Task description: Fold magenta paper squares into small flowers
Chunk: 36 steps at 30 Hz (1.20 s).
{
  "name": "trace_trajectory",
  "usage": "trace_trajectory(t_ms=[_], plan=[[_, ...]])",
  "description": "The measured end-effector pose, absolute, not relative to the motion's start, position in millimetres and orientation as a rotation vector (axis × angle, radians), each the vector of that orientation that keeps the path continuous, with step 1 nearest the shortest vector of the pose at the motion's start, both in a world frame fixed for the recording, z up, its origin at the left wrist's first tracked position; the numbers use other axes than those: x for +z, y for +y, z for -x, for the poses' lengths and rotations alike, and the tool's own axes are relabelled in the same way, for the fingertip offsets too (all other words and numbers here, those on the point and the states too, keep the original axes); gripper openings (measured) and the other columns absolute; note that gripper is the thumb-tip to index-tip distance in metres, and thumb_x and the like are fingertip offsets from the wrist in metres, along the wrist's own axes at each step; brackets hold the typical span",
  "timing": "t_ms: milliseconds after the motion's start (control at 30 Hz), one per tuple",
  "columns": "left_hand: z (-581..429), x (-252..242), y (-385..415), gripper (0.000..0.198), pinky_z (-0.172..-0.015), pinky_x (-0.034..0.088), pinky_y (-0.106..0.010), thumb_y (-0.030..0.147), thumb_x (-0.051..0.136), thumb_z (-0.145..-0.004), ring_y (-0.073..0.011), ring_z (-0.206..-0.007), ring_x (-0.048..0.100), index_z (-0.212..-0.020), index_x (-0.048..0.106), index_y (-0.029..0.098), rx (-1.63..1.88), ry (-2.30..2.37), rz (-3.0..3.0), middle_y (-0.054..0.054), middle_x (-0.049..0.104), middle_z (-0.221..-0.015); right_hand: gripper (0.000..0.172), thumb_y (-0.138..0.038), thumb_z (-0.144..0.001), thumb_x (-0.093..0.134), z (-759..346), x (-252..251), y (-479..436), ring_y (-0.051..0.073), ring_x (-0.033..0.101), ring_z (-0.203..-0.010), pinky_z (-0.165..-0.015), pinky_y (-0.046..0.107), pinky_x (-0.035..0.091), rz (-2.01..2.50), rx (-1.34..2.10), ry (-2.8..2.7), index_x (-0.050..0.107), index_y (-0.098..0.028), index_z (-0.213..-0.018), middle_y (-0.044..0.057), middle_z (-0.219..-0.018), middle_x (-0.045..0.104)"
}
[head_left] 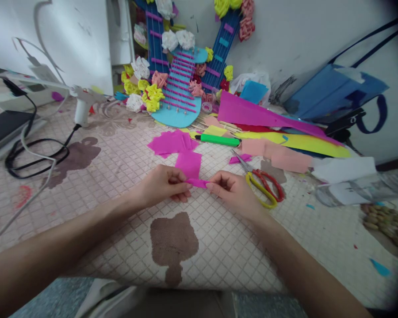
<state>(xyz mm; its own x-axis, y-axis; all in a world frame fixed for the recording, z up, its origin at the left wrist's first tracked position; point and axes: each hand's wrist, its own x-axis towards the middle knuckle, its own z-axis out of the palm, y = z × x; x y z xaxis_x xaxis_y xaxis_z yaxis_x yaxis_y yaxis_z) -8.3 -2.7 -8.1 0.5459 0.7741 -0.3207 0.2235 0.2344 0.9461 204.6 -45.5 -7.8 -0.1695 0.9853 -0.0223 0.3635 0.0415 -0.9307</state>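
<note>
Between my two hands is a piece of magenta paper (189, 164), its near edge folded or rolled into a narrow strip. My left hand (166, 183) pinches the strip's left end between thumb and fingers. At the other end my right hand (234, 190) grips it the same way. The paper's flat part spreads away from me on the table. Just beyond it lies a pile of magenta paper pieces (170, 143). Scissors (265, 185) with one yellow and one red handle rest right beside my right hand, their blades partly open. A small folded magenta piece (240, 158) lies near the blade tips.
A green marker (219, 140) lies past the paper. Behind stand blue decorated shapes (177, 106) with paper flowers. Coloured sheets (268, 117) and peach strips (285, 158) lie at right, near a clear bottle (361, 187). A white glue gun (82, 106) and black cable (36, 157) are left.
</note>
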Motion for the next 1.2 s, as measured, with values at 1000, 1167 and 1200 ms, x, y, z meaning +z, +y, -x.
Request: trace_trajectory(t_ms=[1000, 1167, 1200], plan=[[7.1, -16.6, -1.1, 0.017, -0.059, 0.056, -0.022, 0.026, 0.068, -0.077, -0.0139, -0.064, 0.069, -0.081, 0.065, 0.009, 0.518, 0.882, -1.29, -0.006, 0.072, -0.074, 0.016, -0.033, -0.085, 0.059, -208.1, -10.8, -46.3, 0.013, 0.047, -0.065, -0.059, 0.026, 0.038, 1.381, 1.04, -1.735, 0.061, -0.018, -0.077, -0.001, -0.067, 0.054], [7.2, -12.4, 0.6, 0.025, -0.069, 0.055, -0.025, 0.029, 0.063, -0.081, -0.0157, -0.079, 0.068, -0.097, 0.064, 0.011, 0.502, 0.738, -1.531, -0.007, 0.072, -0.088, 0.014, -0.031, -0.084, 0.059, -208.0, -11.4, -46.5, 0.013, 0.048, -0.064, -0.058, 0.026, 0.038, 1.379, 1.046, -1.721, 0.061, -0.018, -0.077, -0.001, -0.068, 0.055], [4.6, -9.7, 0.5, 0.027, -0.069, 0.054, -0.025, 0.03, 0.064, -0.08, -0.0153, -0.08, 0.067, -0.099, 0.064, 0.012, 0.527, 0.73, -1.622, -0.007, 0.072, -0.089, 0.014, -0.03, -0.084, 0.059, -207.8, -11.1, -46.7, 0.012, 0.049, -0.065, -0.059, 0.026, 0.038, 1.371, 1.048, -1.722, 0.061, -0.018, -0.077, -0.001, -0.068, 0.056]])
